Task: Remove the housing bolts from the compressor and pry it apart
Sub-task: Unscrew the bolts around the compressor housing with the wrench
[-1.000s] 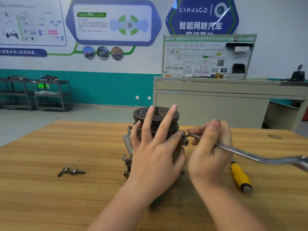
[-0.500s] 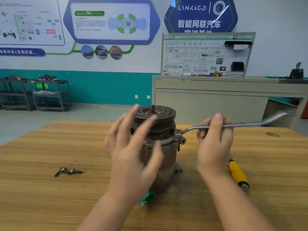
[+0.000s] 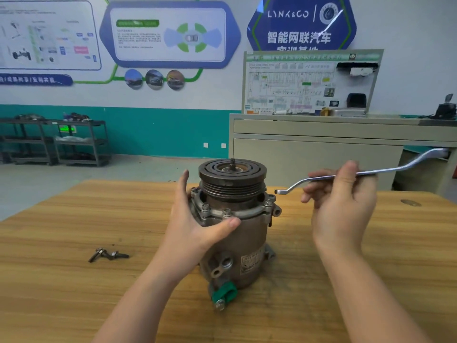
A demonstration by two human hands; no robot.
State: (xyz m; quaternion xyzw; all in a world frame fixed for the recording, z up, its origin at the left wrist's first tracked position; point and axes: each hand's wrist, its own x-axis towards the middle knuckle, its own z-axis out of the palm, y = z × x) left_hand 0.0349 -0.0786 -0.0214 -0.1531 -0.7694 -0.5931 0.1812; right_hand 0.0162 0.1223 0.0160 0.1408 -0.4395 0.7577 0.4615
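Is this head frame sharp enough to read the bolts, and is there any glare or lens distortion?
Head view: even indoor light, soft shadows on the wooden table; the brown metal compressor and its flange bolts are sharp; both hands are crisp; a white glare streak crosses the blue hexagonal wall sign; wide-angle bending curves the table edge and the beige cabinet; wall print is too soft to read.
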